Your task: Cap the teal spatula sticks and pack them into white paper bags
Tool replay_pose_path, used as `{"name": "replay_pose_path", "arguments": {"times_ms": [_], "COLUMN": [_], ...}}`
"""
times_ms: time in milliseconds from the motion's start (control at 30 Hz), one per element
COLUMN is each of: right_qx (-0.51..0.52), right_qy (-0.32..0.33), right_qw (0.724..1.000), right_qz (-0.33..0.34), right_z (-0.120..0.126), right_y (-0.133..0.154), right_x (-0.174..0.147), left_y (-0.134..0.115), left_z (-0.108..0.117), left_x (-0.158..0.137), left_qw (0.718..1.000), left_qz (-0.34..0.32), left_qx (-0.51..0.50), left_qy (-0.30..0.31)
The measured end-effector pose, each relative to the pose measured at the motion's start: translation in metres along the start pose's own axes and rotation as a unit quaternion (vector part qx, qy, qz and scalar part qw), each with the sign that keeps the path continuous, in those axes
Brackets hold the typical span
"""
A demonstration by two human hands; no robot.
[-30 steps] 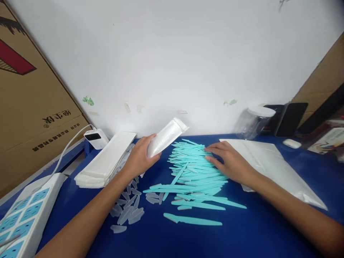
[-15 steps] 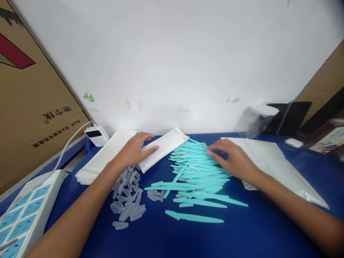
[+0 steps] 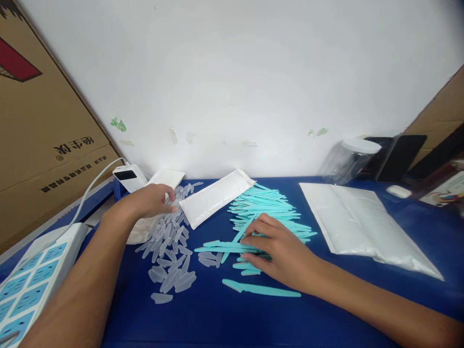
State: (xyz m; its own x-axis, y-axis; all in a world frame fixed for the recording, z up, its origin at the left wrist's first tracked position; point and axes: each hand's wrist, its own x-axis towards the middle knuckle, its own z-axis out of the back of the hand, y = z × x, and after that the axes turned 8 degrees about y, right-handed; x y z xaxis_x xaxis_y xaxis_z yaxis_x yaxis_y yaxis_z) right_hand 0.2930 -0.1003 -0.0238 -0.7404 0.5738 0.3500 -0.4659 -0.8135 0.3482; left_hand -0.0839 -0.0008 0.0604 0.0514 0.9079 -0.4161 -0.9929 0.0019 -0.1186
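My left hand (image 3: 154,200) is over the pile of small frosted plastic blade covers (image 3: 168,237), its fingers bent, thumb and forefinger slightly apart. No cover shows between them. My right hand (image 3: 273,246) reaches onto the front of a heap of turquoise eyebrow razors (image 3: 268,205). Its thumb and fingers close around the handle of a razor (image 3: 221,249) that lies crosswise there. One more razor (image 3: 261,289) lies apart, nearer to me. A white flat packet (image 3: 217,198) lies slanted between covers and razors.
On the right lies a large white pouch (image 3: 358,222), with a clear lidded jar (image 3: 346,159) and a dark phone (image 3: 400,157) behind. A power strip (image 3: 39,275) and a corded white device (image 3: 130,177) stand left, beside a cardboard box (image 3: 47,121). A wall closes the back.
My left hand has left the white packet and moved left over the covers. My right hand has come from the heap's right edge toward me and left, onto the front razors.
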Motion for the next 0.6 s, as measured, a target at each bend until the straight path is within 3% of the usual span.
{"name": "replay_pose_path", "arguments": {"times_ms": [333, 600], "right_qx": [0.002, 0.074], "right_qy": [-0.048, -0.073], "right_qw": [0.999, 0.979], "right_qz": [0.005, -0.177], "right_z": [0.006, 0.053], "right_y": [-0.009, -0.049], "right_x": [0.001, -0.018], "left_y": [-0.039, -0.087], "left_z": [-0.002, -0.029], "left_x": [-0.033, -0.049], "left_qw": [0.975, 0.957], "left_qz": [-0.174, -0.210], "left_qx": [-0.022, -0.014], "left_qy": [0.135, 0.200]}}
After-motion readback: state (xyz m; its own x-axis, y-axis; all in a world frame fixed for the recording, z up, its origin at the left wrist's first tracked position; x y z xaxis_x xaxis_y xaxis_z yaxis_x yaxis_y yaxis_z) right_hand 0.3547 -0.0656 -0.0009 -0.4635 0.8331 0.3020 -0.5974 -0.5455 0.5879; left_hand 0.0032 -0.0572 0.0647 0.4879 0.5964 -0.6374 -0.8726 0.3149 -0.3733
